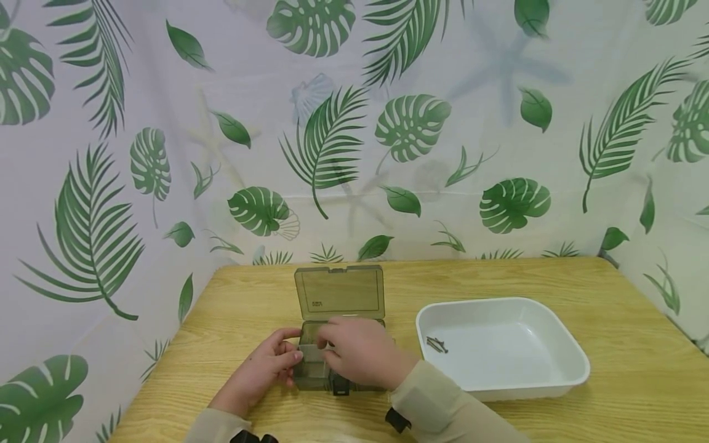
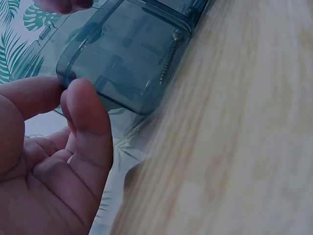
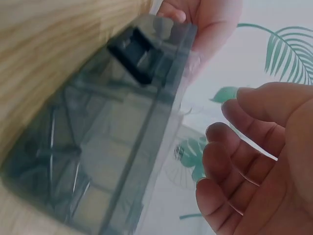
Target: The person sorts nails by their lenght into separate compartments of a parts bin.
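No word, brand or number can be read with certainty. On the open lid (image 1: pixel 340 292) of the see-through box (image 1: pixel 312 384) stands one small dark marking (image 1: pixel 317 304): in the head view it sits near the lid's lower left corner, its characters set in what look like two short rows, one above the other, too small to make out. Whether they face the right way round or show reversed cannot be told. In the right wrist view a small dark patterned patch (image 3: pixel 179 152) shows against a green leaf (image 3: pixel 194 159); it is blurred, and whether it is the same marking cannot be told.
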`<state>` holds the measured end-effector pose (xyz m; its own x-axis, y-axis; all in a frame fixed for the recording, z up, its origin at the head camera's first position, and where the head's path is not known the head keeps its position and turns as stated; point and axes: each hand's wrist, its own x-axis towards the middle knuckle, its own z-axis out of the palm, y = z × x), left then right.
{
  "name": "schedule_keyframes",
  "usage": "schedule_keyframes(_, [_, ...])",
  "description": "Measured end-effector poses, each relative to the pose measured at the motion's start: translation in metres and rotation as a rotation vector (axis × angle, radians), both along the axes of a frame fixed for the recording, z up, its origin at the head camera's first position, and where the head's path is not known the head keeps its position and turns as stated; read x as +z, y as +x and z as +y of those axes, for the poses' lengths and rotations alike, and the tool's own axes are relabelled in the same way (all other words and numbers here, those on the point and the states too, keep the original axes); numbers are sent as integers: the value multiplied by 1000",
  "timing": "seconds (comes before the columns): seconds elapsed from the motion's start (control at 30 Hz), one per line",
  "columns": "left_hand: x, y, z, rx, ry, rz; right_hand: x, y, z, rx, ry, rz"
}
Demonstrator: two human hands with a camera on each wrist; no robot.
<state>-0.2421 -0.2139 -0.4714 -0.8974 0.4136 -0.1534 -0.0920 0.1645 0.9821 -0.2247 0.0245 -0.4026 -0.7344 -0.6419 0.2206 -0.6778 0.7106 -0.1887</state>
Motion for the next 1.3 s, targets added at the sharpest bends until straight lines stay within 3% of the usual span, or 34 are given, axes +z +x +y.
schedule_keyframes(0.43, [-5,-1,1,13,7,6,5,11,62,-100,-65,12])
schedule_keyframes(0.73, [-1,1,5,19,4,7,2,18,124,-220,-128,-5])
schedule_keyframes(0.97, [-1,-2,4,19,-4,18,-12,11,164,-288,-51,-64])
schedule_keyframes(1.2, [-3,-3,1,9,4,18,-27,9,175,-331,35,-228])
schedule_keyframes(1.3, [-3,-2,0,4,11,11,-31,7,175,-330,45,-251])
